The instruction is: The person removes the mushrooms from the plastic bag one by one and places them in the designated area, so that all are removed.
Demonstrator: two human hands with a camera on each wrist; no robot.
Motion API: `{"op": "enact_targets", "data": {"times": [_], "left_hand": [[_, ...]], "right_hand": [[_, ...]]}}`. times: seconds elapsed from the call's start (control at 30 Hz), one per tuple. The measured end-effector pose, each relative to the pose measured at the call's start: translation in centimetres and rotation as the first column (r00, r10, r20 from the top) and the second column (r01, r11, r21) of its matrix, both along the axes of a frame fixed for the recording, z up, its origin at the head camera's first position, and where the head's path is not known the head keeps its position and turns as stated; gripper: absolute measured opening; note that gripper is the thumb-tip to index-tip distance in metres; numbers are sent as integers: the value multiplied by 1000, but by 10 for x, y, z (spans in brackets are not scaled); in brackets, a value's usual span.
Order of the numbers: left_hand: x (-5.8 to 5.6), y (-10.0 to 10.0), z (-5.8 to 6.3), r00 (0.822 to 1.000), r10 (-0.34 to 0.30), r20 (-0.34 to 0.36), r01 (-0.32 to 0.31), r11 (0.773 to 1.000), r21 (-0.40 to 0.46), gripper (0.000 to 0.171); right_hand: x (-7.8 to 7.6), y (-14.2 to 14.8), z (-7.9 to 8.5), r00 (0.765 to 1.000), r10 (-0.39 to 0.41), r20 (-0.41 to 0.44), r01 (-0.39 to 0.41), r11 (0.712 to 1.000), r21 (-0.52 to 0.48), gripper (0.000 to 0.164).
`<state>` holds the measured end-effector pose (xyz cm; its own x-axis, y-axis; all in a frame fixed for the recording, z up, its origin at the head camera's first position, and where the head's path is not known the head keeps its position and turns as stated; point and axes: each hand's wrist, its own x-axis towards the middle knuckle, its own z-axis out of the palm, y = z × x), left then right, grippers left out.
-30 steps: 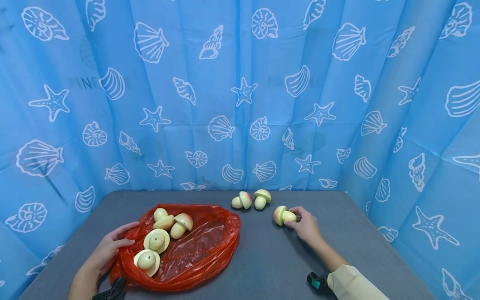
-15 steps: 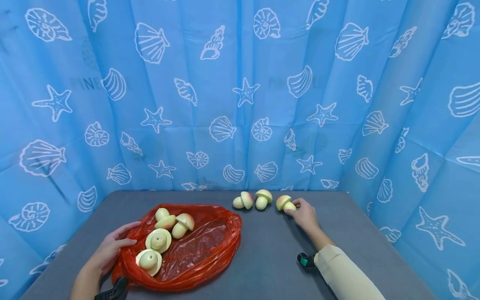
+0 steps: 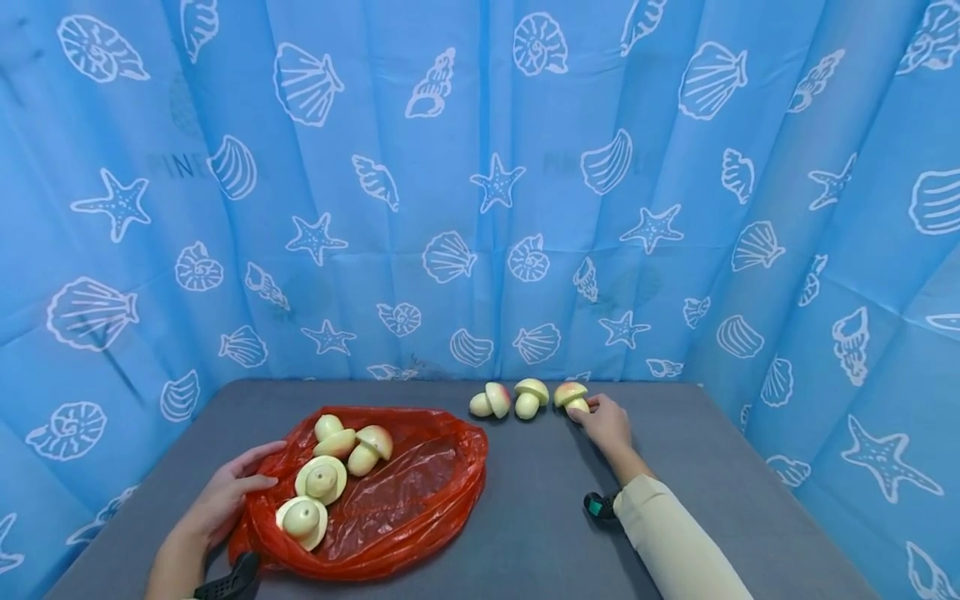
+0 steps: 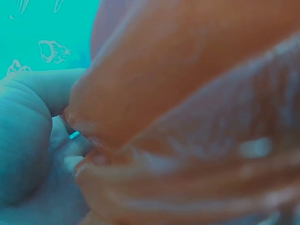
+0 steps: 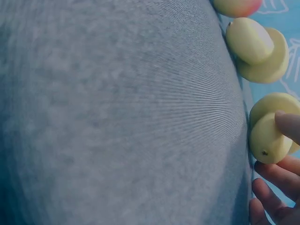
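Observation:
My right hand (image 3: 606,425) pinches the stem of a toy mushroom (image 3: 572,395) at the table's far edge, thumb on one side and fingers on the other. In the right wrist view the thumb (image 5: 288,126) lies on the pale stem (image 5: 269,143), whose end faces the camera. My left hand (image 3: 227,493) holds the left rim of a red plastic bag (image 3: 450,508), which lies spread and open. In the left wrist view the bag's film (image 4: 154,70) fills most of the picture, beside the hand. Several mushrooms (image 3: 321,481) lie along the bag's left side.
Two more toy mushrooms, one upright (image 3: 529,398) and one on its side (image 3: 491,401), stand left of the held one. A grey table (image 3: 555,517) bears everything. Behind it hangs a blue curtain (image 3: 420,200) with white shells.
My right hand has moved away from me with the mushroom, to the far edge beside the other two, turning it from lying sideways to cap-up. The left hand stays at the bag's rim.

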<state>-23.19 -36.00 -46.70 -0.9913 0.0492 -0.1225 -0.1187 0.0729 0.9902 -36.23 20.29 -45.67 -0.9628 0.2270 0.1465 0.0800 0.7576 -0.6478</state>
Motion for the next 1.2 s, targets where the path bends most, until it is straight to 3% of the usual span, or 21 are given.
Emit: {"op": "enact_targets", "data": {"times": [0.23, 0.47, 0.77, 1.2], "left_hand": [[-1, 0, -2, 1000, -7, -10, 7, 1000, -4, 63], [0, 1, 0, 1000, -19, -25, 18, 1000, -2, 61], [0, -1, 4, 999, -31, -41, 32, 999, 9, 61], [-2, -1, 1, 999, -38, -35, 36, 997, -67, 62]], "right_hand": [[6, 8, 8, 993, 86, 80, -81, 995, -57, 61], [6, 14, 10, 986, 121, 118, -109, 988, -107, 67], [7, 25, 14, 954, 243, 175, -193, 946, -260, 72], [13, 31, 12, 942, 272, 198, -197, 923, -330, 71]]}}
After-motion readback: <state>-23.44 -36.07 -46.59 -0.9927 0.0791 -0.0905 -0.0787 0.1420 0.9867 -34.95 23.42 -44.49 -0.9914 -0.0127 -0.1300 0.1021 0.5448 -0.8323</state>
